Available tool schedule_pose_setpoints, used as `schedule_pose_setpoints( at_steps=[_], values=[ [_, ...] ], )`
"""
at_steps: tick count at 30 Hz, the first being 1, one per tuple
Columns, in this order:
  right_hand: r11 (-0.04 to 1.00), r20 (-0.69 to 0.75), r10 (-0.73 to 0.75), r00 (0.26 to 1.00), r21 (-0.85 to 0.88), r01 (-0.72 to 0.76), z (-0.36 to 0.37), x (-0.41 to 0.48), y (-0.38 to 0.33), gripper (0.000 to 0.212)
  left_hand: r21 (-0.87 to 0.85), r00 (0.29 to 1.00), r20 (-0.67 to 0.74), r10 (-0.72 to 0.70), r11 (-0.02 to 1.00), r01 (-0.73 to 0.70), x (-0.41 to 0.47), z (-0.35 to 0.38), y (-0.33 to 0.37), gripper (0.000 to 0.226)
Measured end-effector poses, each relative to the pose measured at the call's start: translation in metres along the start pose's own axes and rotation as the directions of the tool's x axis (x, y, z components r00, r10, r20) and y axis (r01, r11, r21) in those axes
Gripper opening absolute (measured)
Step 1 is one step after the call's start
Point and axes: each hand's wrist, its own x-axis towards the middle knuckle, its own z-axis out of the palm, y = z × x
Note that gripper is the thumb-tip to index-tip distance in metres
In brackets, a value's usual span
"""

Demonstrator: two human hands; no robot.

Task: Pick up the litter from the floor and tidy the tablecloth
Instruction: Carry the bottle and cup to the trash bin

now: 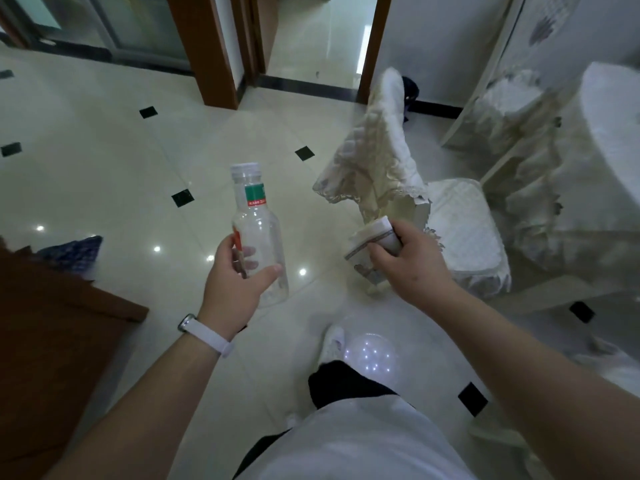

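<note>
Glossy cream floor (104, 150), black diamond insets, wooden doorframe (204, 64) beyond. Clear empty bottle (258, 216), white cap, green-red label, clasped in left grip (232, 277); patterned paper cup (363, 242) clutched in right grip (408, 261).

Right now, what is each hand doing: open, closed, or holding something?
Left hand: holds a clear plastic bottle, fingers curled round it.
Right hand: grips a paper cup.

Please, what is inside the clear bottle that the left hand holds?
The left hand grips the clear bottle, which looks empty: the tiled floor and the fingers show through its wall. The white cap is on. The label and the palm cover small parts.
</note>
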Motion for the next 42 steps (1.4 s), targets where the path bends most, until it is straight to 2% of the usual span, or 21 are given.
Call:
schedule_pose_setpoints(
  at_steps=[4, 7, 13, 17, 23, 29, 36, 42],
  values=[
    [0.995, 0.050, 0.017, 0.999, 0.101, -0.022, 0.027, 0.069, -0.009, 0.009, 0.059, 1.000, 0.021, -0.017, 0.998, 0.015, 0.056, 0.002, 0.011, 0.066],
    [0.986, 0.109, -0.022, 0.994, 0.168, 0.004, 0.046, 0.127, -0.026, 0.006, 0.120, 0.999, -0.032, -0.021, 0.992, 0.025, 0.106, -0.008, 0.026, 0.070],
    [0.976, 0.159, -0.040, 0.986, 0.219, 0.004, 0.032, 0.232, -0.041, 0.004, 0.120, 0.996, -0.088, -0.009, 0.993, 0.019, 0.203, 0.002, 0.079, 0.076],
    [0.971, 0.090, -0.028, 0.996, 0.238, 0.006, 0.019, 0.294, -0.043, 0.003, 0.118, 0.998, -0.036, 0.046, 0.992, -0.041, 0.257, 0.031, 0.102, 0.074],
    [0.982, 0.062, 0.022, 0.998, 0.188, -0.034, 0.019, 0.356, -0.044, 0.007, 0.088, 0.999, 0.030, 0.019, 0.996, -0.022, 0.333, 0.051, 0.110, 0.079],
    [0.984, 0.021, 0.107, 0.994, 0.139, -0.109, 0.038, 0.431, -0.050, 0.009, 0.077, 0.994, 0.101, 0.028, 0.996, -0.036, 0.432, 0.054, 0.110, 0.074],
    [0.975, -0.081, 0.211, 0.974, 0.092, -0.203, 0.065, 0.536, -0.091, 0.003, 0.021, 0.978, 0.205, 0.033, 0.999, -0.038, 0.579, 0.045, 0.125, 0.064],
    [0.966, -0.202, 0.255, 0.945, 0.083, -0.243, 0.067, 0.607, -0.123, 0.009, 0.043, 0.943, 0.329, 0.054, 0.996, -0.072, 0.693, 0.044, 0.159, 0.064]
  ],
)
